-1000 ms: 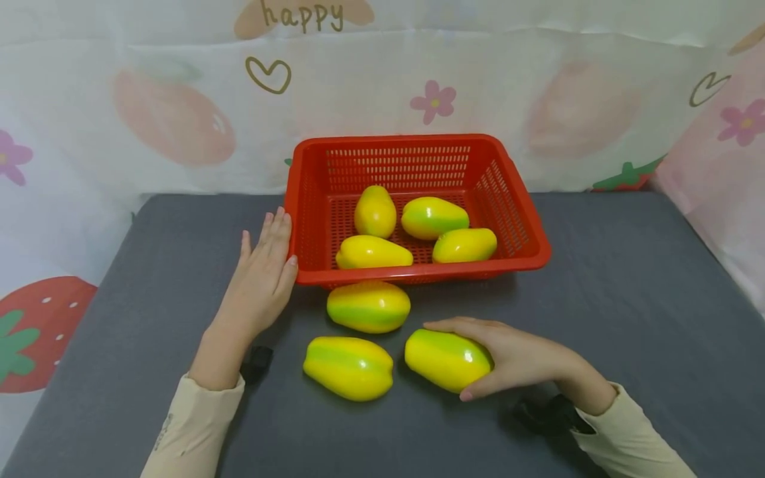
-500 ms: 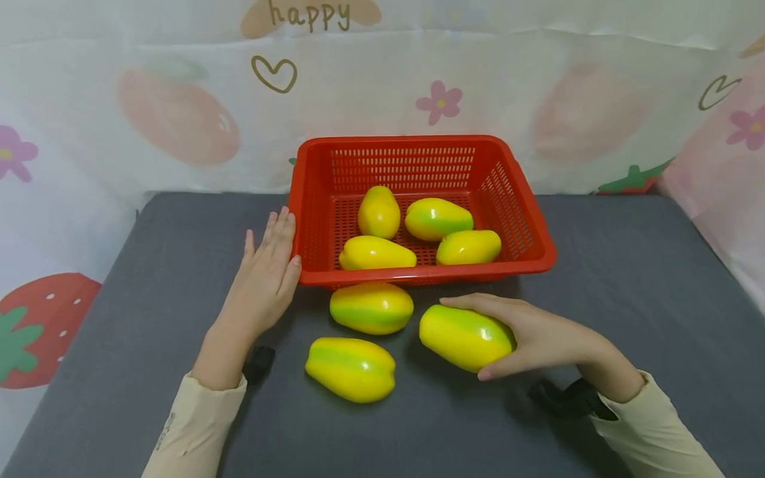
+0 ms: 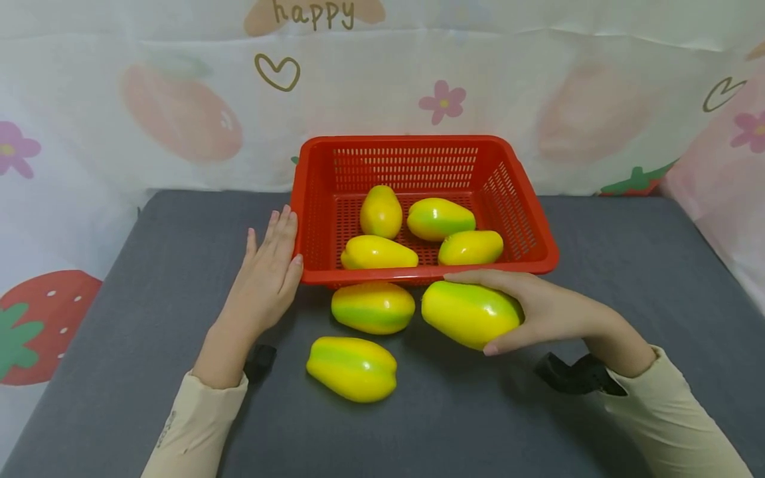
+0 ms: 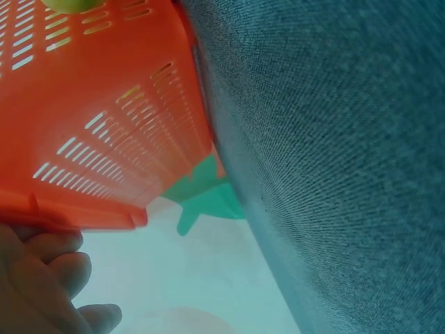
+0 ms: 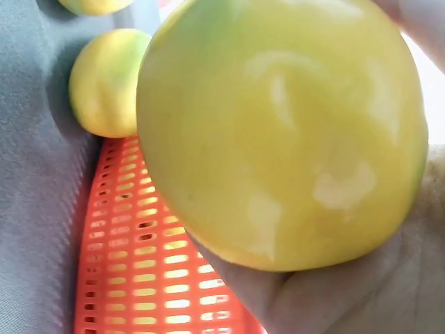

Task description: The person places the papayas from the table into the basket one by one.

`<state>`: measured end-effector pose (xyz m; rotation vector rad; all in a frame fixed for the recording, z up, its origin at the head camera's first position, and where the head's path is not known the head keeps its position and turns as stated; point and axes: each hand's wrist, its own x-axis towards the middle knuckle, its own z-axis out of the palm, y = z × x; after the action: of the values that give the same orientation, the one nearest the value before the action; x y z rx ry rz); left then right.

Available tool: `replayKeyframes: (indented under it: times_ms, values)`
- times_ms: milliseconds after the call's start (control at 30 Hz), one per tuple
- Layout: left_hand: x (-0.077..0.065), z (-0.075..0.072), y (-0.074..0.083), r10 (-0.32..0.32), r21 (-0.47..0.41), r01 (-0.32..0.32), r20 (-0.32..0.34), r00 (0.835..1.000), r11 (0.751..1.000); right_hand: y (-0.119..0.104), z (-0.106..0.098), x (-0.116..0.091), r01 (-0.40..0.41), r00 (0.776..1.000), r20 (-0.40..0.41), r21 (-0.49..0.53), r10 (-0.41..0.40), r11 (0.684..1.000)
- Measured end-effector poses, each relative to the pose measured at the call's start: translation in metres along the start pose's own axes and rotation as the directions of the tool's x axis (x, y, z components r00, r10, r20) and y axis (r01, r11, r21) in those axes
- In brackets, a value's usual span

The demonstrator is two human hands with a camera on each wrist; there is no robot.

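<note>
Gray-topped bench (image 3: 454, 425) fills lower frame. Nearest papaya (image 3: 351, 369) lies on it, lower center. Right of center, right hand (image 3: 546, 309) holds a yellow-green papaya (image 3: 469, 313) by its right end, grip spread wide round it, thumb on the near side; fruit looks off the bench, just in front of basket. Skin smooth, glossy: probably stiff, light imitation fruit, not fragile, maybe slippery; thick middle seems the best place to take hold. Middle papaya (image 3: 373, 309) lies at basket's near side; contact unclear. Left hand (image 3: 259, 282), left of center, holds nothing, fingers straight against basket's left side. Red slotted basket (image 3: 382, 275), center, contains four: front-left papaya (image 3: 379, 253), front-right papaya (image 3: 471, 247), back-left papaya (image 3: 381, 214), back-right papaya (image 3: 441, 219); bare floor at right. Printed cloth backdrop (image 3: 370, 99) behind, upper frame.
</note>
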<state>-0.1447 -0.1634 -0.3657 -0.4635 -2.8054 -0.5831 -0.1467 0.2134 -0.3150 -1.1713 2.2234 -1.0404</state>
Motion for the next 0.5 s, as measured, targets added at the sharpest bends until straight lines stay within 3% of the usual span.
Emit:
replayKeyframes:
  times_ms: [167, 500]
  values:
    - [-0.001, 0.0, 0.0, -0.003, -0.003, 0.003, -0.003, 1.0, 1.0, -0.004, -0.009, 0.003, 0.03, 1.0, 0.007, -0.008, -0.03, 1.0]
    - [-0.001, 0.0, 0.0, -0.003, 0.002, 0.003, 0.004, 1.0, 1.0, -0.007, -0.024, 0.01, 0.012, 1.0, -0.018, 0.019, -0.011, 1.0]
